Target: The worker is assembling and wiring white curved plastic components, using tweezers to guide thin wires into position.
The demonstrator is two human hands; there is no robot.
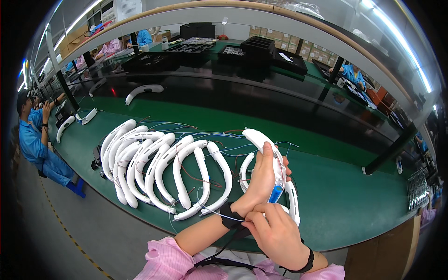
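Note:
My left hand (262, 179) is closed around a white curved plastic housing (255, 138), held tilted above the table. A blue cylinder, like a battery cell (276, 193), shows at the housing's lower end. Just below, my right hand (276, 235) has its thumb and fingers pinched together near my left wrist. A thin pale wire (219, 214) runs into that pinch from the left. The exact spot of the grip is partly hidden by the fingers. Beneath the held piece, more white curved housing (292, 203) lies on the table.
Many similar white housings (158, 161) lie in an overlapping row on the green table (343, 200), with thin red and blue wires among them. A dark raised ledge (200, 100) runs behind, bearing another housing (144, 90). A person in blue (39, 140) stands at the left.

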